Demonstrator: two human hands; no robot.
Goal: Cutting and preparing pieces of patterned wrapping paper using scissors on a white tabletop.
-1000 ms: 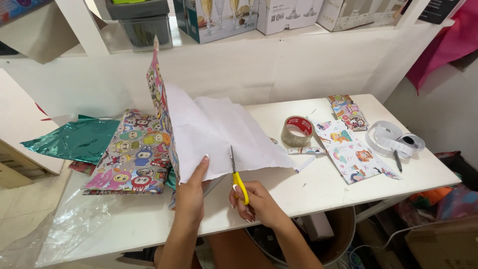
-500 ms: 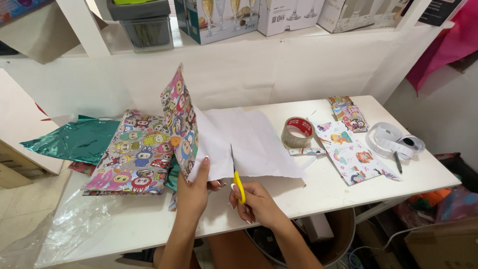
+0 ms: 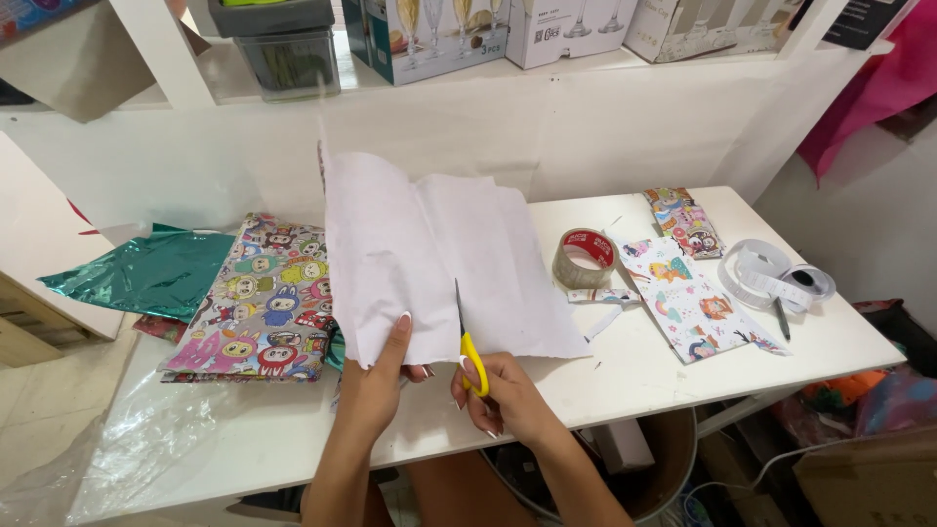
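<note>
Fingers of the left hand pinch the white paper sheet; right hand grips yellow-handled scissors.

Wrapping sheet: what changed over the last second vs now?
The wrapping sheet swung its left flap from upright with the printed side showing, down and back, so its white back now faces the camera. The left hand kept pinching the bottom edge; the right hand kept the yellow-handled scissors in the cut. Tape roll and patterned papers stayed put.
</note>
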